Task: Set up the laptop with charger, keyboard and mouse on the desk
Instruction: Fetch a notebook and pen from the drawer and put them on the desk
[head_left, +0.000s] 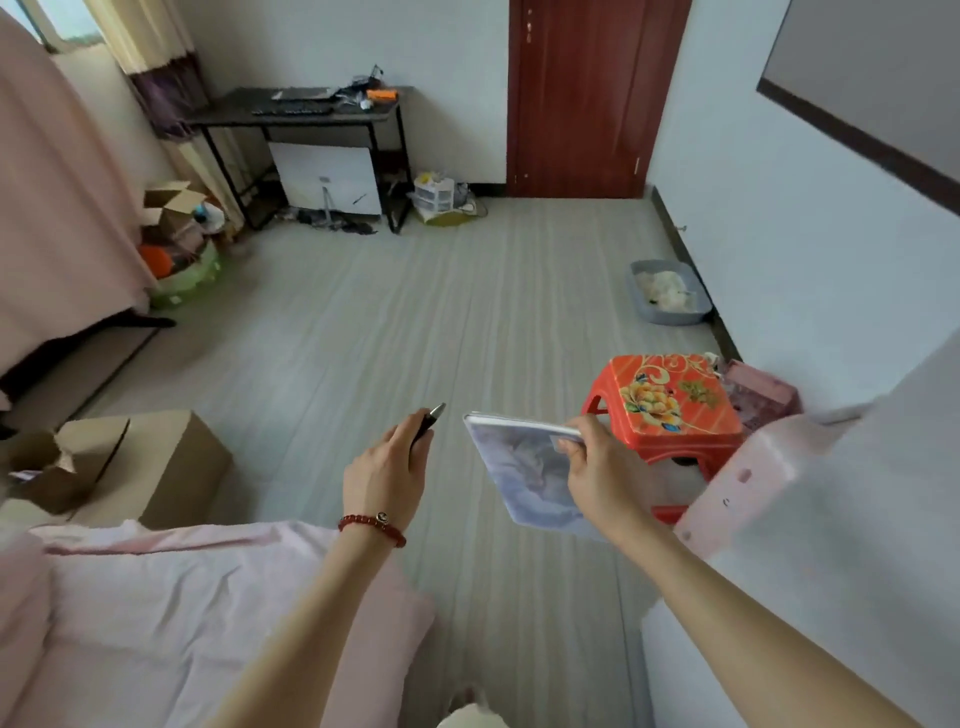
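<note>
1. The person stands at the near end of the room. The left hand (387, 470) is closed around a dark pen (428, 422), whose silver tip pokes out past the fingers.
2. The right hand (597, 470) pinches a pale notebook (530, 475) by its upper edge, thumb on the cover; the book hangs tilted over the floor, just beside the red stool (670, 402).
3. The desk (296, 117) is well apart from both hands, against the far wall next to the door (592, 93). On it lies a dark keyboard (292, 109) with what looks like a closed laptop (304, 94) behind it. Small clutter sits at the desk's right end; I cannot pick out a mouse or charger there.
4. Both hands are full of things the task does not name, so I judge the step to be putting them down first. The stool top is nearest.
5. Then cross the bare floor with free hands, steering clear of the cardboard box (150, 462) on the left.
</note>
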